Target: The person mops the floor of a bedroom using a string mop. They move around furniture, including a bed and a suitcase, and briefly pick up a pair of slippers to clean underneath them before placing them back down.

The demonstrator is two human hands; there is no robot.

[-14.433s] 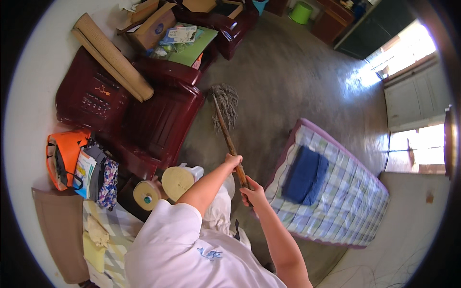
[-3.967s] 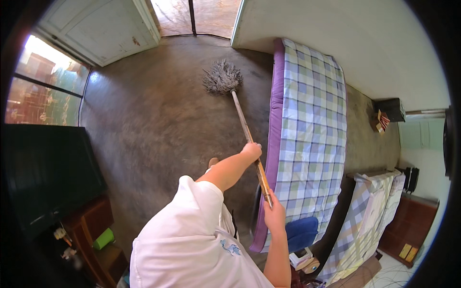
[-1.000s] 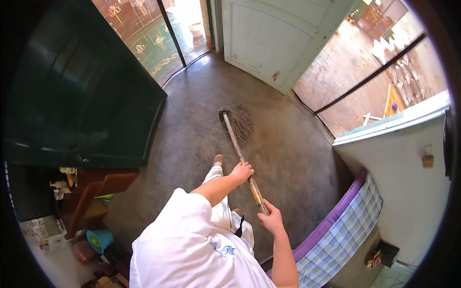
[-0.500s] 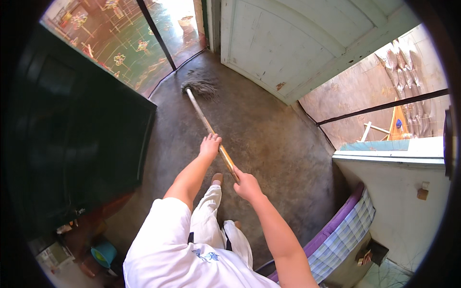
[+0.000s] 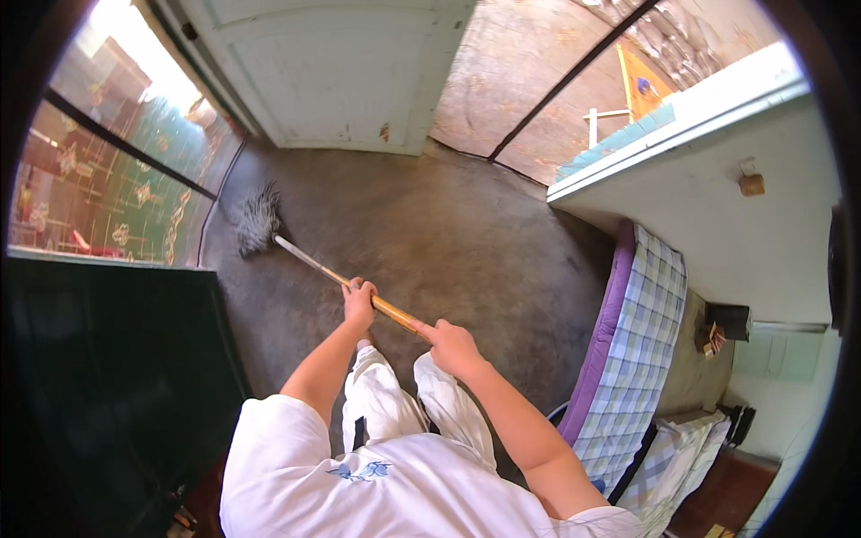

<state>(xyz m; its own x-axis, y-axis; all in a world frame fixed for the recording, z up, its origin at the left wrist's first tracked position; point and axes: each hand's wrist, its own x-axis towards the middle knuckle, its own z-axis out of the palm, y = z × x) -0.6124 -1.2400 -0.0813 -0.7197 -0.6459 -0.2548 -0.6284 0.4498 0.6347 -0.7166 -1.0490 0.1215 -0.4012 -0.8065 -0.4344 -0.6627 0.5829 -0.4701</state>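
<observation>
A mop [image 5: 396, 314] with a long wooden handle slants from my hands toward the far left. Its grey string head [image 5: 259, 221] lies spread on the dark concrete floor [image 5: 430, 224], close to the sheer curtain at the left doorway. My left hand [image 5: 360, 303] is closed round the middle of the handle. Farther up toward its near end, my right hand [image 5: 454, 348] grips it too, covering the tip. Both arms reach forward, and my legs in white trousers stand just below the handle.
A pale, scuffed door [image 5: 332, 81] stands at the far side. To the left is a dark green cabinet or panel [image 5: 117, 359]; patterned sheer curtain [image 5: 134, 197] hangs beyond it. A checked mattress with a purple edge [image 5: 628, 332] lies along the right wall [image 5: 682, 188].
My view has turned to the right, so the doors and curtain shift left. The mop head now lies farther left in view, and the handle slants more sideways. Both hands keep their grip.
</observation>
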